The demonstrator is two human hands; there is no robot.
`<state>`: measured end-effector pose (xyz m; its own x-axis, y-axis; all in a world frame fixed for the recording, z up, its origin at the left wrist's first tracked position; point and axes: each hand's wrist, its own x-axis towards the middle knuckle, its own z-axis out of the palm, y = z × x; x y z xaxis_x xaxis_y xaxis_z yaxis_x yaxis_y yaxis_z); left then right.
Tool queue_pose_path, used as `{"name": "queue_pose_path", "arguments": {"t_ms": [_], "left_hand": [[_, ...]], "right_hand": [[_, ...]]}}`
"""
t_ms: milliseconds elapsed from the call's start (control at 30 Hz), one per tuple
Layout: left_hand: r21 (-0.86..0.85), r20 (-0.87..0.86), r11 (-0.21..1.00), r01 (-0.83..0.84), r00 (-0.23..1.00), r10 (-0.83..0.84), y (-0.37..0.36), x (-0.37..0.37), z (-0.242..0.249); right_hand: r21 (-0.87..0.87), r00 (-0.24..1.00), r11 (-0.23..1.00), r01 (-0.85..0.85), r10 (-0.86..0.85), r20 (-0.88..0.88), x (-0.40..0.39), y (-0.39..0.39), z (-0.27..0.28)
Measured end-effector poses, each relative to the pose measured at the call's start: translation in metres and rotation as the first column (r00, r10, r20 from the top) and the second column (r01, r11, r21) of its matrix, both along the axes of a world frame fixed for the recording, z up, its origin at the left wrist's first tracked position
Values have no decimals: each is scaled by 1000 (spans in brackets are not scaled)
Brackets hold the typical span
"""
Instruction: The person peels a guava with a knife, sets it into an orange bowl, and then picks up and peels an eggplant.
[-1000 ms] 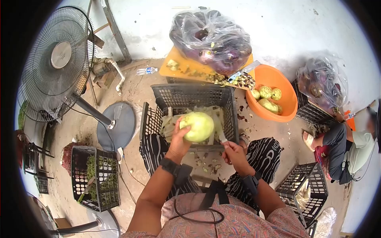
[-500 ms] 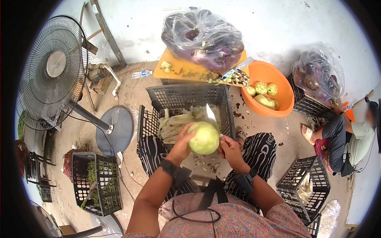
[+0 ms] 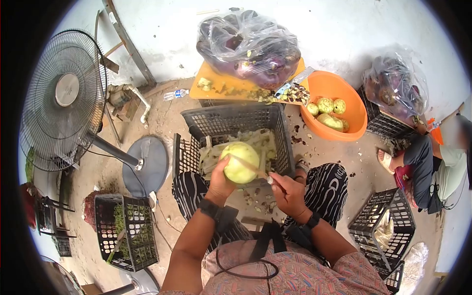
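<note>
My left hand [image 3: 221, 180] is closed round the lower left side of a peeled round eggplant [image 3: 242, 164], pale green and smooth. In my right hand [image 3: 289, 195] is a knife [image 3: 250, 166], its blade lying across the front of the eggplant and pointing up to the left. My right fingers wrap the handle, which is mostly hidden. Beneath the eggplant stands a black plastic crate [image 3: 231, 118] with pale strips of peelings [image 3: 265, 139] in it.
Beyond the crate, an orange board [image 3: 199, 91] bears a bag of purple eggplants [image 3: 250, 51] and scraps. Right of it, an orange basin [image 3: 351, 101] holds several peeled eggplants. A fan [image 3: 66, 93] stands left; another person [image 3: 418, 157] sits far right near a slatted crate [image 3: 386, 231].
The knife has swung from upright behind the eggplant to lying across its front. The eggplant has shifted slightly left and up, and my right hand has turned over.
</note>
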<state>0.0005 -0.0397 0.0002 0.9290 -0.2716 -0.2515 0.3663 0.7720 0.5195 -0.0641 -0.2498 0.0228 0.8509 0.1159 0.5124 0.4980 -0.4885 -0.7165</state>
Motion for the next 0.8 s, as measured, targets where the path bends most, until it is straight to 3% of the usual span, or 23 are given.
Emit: {"name": "queue_pose_path", "arguments": {"t_ms": [233,467,567,800], "left_hand": [[-19,42,1000,11,999,-11,6,-1,-8],[117,63,991,-61,997,54,7,-1,-12],[81,40,995,-51,998,48,10,-3,-13],[31,29,998,-61,998,60,3,1,2]], "right_hand": [[-149,996,988,37,-25,83,-1,1,-1],[-183,996,983,-14,30,87,11,0,2],[-207,990,978,-25,52,127,24,-6,11],[-444,962,880,-169,246,122,63,-22,36]]}}
